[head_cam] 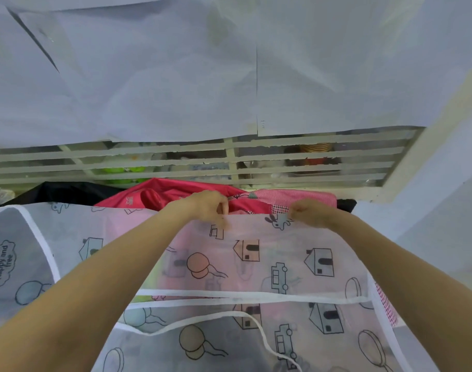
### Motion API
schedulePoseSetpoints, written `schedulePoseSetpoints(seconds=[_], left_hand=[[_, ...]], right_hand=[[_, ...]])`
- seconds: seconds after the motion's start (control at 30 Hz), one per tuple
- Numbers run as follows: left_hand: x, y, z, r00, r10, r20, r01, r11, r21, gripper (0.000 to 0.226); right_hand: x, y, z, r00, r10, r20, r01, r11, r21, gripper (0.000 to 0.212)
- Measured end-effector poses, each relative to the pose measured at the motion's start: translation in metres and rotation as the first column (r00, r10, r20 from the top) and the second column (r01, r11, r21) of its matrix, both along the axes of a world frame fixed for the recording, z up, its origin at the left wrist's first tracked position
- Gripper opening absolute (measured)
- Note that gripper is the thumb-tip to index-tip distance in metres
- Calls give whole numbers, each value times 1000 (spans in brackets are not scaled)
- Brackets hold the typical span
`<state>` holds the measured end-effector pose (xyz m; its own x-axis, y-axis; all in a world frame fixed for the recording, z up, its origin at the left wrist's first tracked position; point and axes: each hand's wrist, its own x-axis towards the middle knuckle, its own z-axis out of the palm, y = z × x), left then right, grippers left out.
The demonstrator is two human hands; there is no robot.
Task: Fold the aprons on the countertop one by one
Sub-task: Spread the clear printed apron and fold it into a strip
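Printed apron (pixel 256 264): sheer, white-edged, with houses and cars on it; it lies spread over the tabletop right in front of you, its far edge lifted.
Left hand (pixel 208 208): your fingers curl and pinch that far edge near its middle.
Right hand (pixel 308 213): same edge, just beside the rabbit print; fingers curled, pinching the hem.
Handling: judged very light, limp and a bit slippery; it will sag between your hands and slide if dropped loosely.
Where to hold: keep to the white binding, hands apart, so the edge stays taut.
Loose tie (pixel 264 334): trails across the near part; likely to snag in a fold.
Other aprons: red apron (pixel 159 194) and pink checked apron (pixel 296 197) lie heaped behind, against the slatted window (pixel 175 162).
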<state>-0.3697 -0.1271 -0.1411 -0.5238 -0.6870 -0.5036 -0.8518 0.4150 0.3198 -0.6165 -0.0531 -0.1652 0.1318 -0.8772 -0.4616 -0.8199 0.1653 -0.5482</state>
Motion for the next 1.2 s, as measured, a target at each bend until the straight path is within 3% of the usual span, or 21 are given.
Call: schedulePoseSetpoints(seconds=[0.07, 0.17, 0.23, 0.3, 0.4, 0.5, 0.6, 0.67, 0.77, 0.93, 1.07, 1.2], left_hand=[[-1, 0, -2, 999, -46, 8, 47, 998, -32, 16], [0, -3, -2, 999, -43, -10, 43, 999, -10, 10], [-1, -4, 1, 999, -49, -1, 49, 999, 7, 9], [-4, -7, 3, 995, -79, 63, 79, 997, 2, 7], [-12, -9, 6, 989, -84, 125, 81, 996, 31, 12], [-34, -3, 1, 1000, -19, -21, 20, 997, 76, 31], [-66, 10, -9, 988, -129, -88, 127, 992, -28, 24], [-79, 16, -11, 973, -216, -75, 205, 969, -136, 14], [-89, 20, -10, 962, -268, -63, 253, 951, -180, 6], [-97, 24, -9, 951, -310, 24, 308, 927, -216, 13], [-95, 21, -8, 945, -317, 84, 328, 922, -208, 7], [-91, 17, -13, 954, -266, 141, 290, 937, -196, 9]], right_hand=[[-5, 3, 2, 998, 44, 32, -47, 996, 76, 15], [-12, -1, -1, 980, 134, -145, -114, 984, 138, 31], [-14, -8, -3, 959, 113, -261, -98, 993, 71, 17], [-15, -14, 0, 932, 55, -359, -68, 997, -24, 24], [-19, -16, 5, 944, 62, -324, -75, 997, -28, 34], [-17, -12, 8, 952, 125, -279, -130, 991, -1, 37], [-21, -7, 13, 949, 177, -259, -175, 984, 32, 33], [-27, -4, 16, 955, 176, -239, -164, 984, 68, 26], [-37, 0, 19, 957, 131, -259, -116, 991, 72, 11], [-44, 5, 26, 907, 83, -414, -52, 995, 85, 39], [-57, 11, 24, 859, 37, -511, 4, 997, 78, 35], [-71, 21, 25, 898, -65, -435, 80, 997, 15, 39]])
